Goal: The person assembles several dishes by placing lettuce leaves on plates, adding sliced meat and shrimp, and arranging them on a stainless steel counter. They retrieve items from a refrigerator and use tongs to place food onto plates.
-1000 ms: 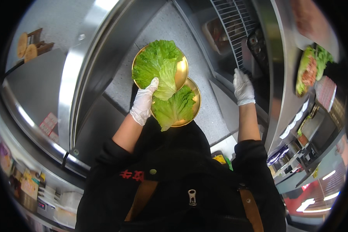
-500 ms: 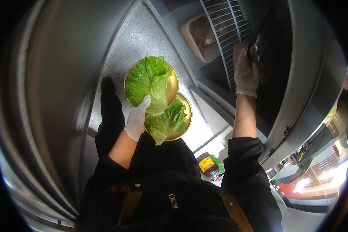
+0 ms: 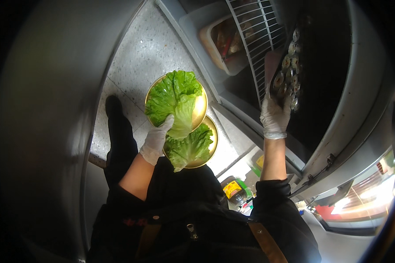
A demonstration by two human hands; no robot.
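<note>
1. Gloved left hand (image 3: pixel 156 141) closed under the near rims of two round golden plates, thumb up against the lettuce.
2. Upper plate (image 3: pixel 200 106) at 12 o'clock of that hand, covered by a big green lettuce leaf (image 3: pixel 173 97) with a pale rib pointing back toward the thumb.
3. Lower plate (image 3: pixel 210 147) at 3 o'clock of the hand, partly tucked beneath the upper one, bearing a second lettuce leaf (image 3: pixel 189 148) that hangs over its near edge.
4. Both plates held in the air above a speckled grey floor (image 3: pixel 140 57); a dark shoe (image 3: pixel 115 109) at 10 o'clock of the left hand.
5. Gloved right hand (image 3: pixel 274 116) raised at 2 o'clock of the plates, fingers curled on the near end of a dark tray of sliced rolls (image 3: pixel 289 70).
6. Tray reaching away toward 12 o'clock, inside an open cold cabinet, just beside a white wire shelf (image 3: pixel 254 33).
7. Clear container (image 3: pixel 226 41) of reddish food at 11 o'clock of the tray, under the shelf.
8. Yellow-capped bottle (image 3: pixel 233 191) low down, at 6 o'clock of the plates, beside the dark apron.
</note>
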